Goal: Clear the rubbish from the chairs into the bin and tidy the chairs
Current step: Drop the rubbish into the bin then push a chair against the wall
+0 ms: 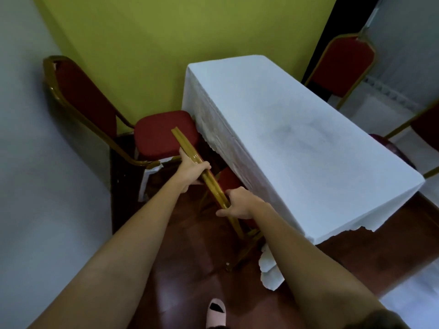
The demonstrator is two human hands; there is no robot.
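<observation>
A red-cushioned chair with a gold metal frame stands pushed in at the near side of the white-clothed table, its seat mostly hidden under the cloth. My left hand grips the top rail of its backrest. My right hand grips the same rail lower down, near the corner. A second red chair stands at the table's far end against the green wall, its seat bare. No rubbish or bin is visible.
Two more red chairs stand beyond the table, one at the back right and one at the right edge. White paper or cloth pieces lie on the dark wood floor. A grey wall runs along the left. My pink slipper is below.
</observation>
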